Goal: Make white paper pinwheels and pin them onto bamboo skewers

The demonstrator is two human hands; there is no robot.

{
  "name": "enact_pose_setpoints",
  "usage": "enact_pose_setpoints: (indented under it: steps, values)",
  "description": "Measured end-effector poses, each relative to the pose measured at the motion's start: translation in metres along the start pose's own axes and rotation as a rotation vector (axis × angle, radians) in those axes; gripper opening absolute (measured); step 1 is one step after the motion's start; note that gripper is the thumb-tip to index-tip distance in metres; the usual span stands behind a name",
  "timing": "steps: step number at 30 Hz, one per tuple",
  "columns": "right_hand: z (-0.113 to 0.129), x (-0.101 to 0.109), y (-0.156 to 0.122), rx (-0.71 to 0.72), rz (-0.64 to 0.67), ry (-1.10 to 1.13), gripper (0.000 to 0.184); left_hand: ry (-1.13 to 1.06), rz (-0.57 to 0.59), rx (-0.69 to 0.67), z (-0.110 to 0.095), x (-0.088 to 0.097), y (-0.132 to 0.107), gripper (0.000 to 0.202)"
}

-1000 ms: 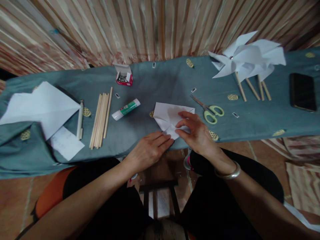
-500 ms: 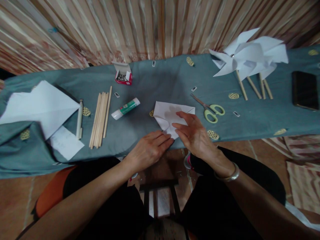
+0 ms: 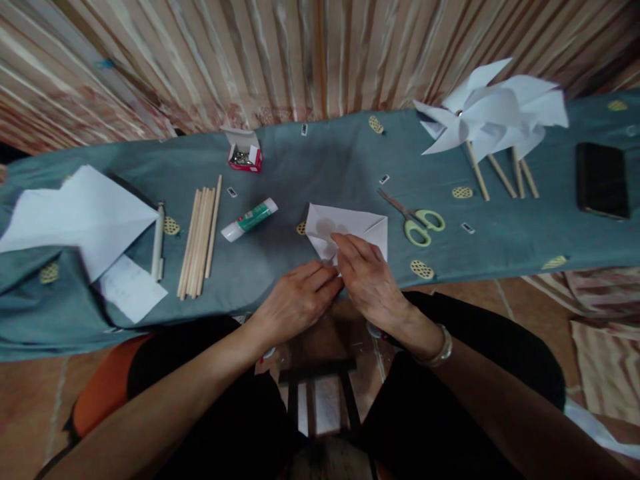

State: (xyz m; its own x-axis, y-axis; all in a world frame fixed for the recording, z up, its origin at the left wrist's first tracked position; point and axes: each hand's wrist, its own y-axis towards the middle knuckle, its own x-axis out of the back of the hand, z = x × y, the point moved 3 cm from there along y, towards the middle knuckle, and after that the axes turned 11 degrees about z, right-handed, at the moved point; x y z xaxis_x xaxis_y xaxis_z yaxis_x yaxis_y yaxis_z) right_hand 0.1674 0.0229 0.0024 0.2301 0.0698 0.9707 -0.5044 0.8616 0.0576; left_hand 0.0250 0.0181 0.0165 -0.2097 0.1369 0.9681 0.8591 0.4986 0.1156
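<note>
A folded white paper (image 3: 350, 223) lies near the front edge of the blue-grey cloth-covered table (image 3: 320, 153). My left hand (image 3: 297, 300) rests flat with its fingers stretched out onto the paper's near corner. My right hand (image 3: 367, 277) lies over the paper's lower right part, fingers extended and pressing down on it. Both hands touch each other's fingertips at the paper's near edge.
Green-handled scissors (image 3: 417, 220) lie right of the paper, a glue stick (image 3: 249, 219) and several wooden sticks (image 3: 200, 232) to its left. A red box of pins (image 3: 243, 152) stands behind. White paper sheets (image 3: 85, 213) sit far left, paper pinwheels (image 3: 493, 117) and a black phone (image 3: 601, 180) far right.
My right hand has slid left across the paper toward my left hand, its fingers flattening onto the sheet. The left hand has stayed in place.
</note>
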Motion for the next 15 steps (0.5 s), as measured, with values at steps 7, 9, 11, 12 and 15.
enact_pose_setpoints:
  steps: [7, 9, 11, 12, 15]
  values:
    - [0.0034, -0.0054, 0.0009, 0.017, 0.002, 0.026, 0.041, 0.009, -0.047, 0.024, 0.0011, 0.0022, 0.0007, 0.018]
    - [0.0031, -0.0057, 0.0013, 0.017, 0.003, 0.038, 0.042, 0.012, -0.055, 0.022, 0.0009, 0.002, 0.0009, 0.018]
    - [0.0018, -0.005, 0.0011, 0.02, 0.003, 0.055, 0.041, 0.017, -0.053, 0.017, 0.0008, 0.0011, 0.0011, 0.018]
    - [0.0006, -0.004, 0.0005, 0.023, -0.003, 0.066, 0.04, 0.021, -0.049, 0.015, 0.0009, 0.0004, 0.0013, 0.018]
    - [-0.0065, 0.0016, -0.0025, 0.028, -0.041, 0.091, 0.035, 0.027, -0.044, 0.006, 0.0019, -0.0019, 0.0021, 0.021]
